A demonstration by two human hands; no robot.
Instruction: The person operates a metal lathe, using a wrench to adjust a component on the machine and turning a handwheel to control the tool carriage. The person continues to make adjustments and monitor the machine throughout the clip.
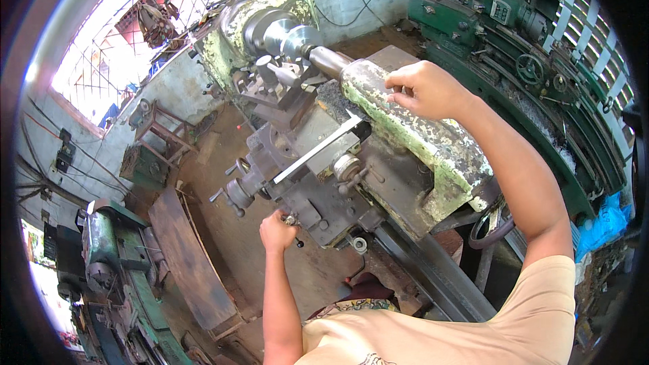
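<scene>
My left hand [277, 232] is closed round a small metal handle [291, 219] at the front of the lathe carriage. Loosely curled, my right hand [436, 90] rests at the top of the tailstock [405, 118], with a gap between its fingers and nothing seen in it. The tailstock's green and cream paint is peeling. From it a steel quill [329, 61] reaches to a shiny metal workpiece [287, 34] at the chuck. The tool post [278, 78] stands beside the workpiece. A pale flat bar [318, 149] lies across the cross slide, near a star-handled knob [348, 167].
The lathe bed [433, 270] runs toward me on the right, with a handwheel [492, 226] at the tailstock's end. A green lathe [534, 61] stands at far right, another green machine [122, 257] at left. A wooden board [193, 260] and a blue plastic bag [604, 220] are nearby.
</scene>
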